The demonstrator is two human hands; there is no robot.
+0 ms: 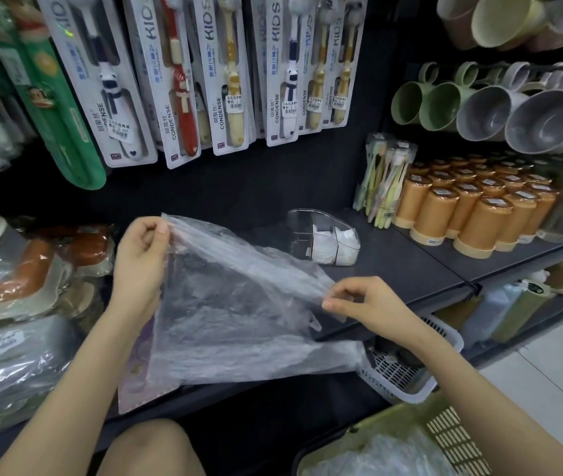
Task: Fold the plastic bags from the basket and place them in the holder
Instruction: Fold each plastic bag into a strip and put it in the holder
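Head view.

1. The plastic bag (232, 304) is a clear, crinkled film held spread above the near edge of the dark shelf (393, 262).
2. The left hand (142, 250) pinches the far-left corner of the bag between thumb and fingers. The grip is narrow and closed on the film.
3. The right hand (372, 304) pinches the right edge of the bag with its fingertips. This grip sits lower and nearer than the left one.
4. The upper edge of the bag runs between the 2 grips, sloping down to the right. The rest of the film drapes below this line, toward the near side. Its lower right end lies just beside the white basket (407, 379).
5. The holder (304, 231), of clear plastic, stands on the shelf beyond the bag, far of the right hand and apart from it. Folded white bags (335, 245) sit inside it.
6. The green basket (393, 415) is at the near right and holds loose clear bags (386, 455).
7. Toothbrush packs (225, 73) hang above the shelf. Orange cups (472, 214) stand at the far right.
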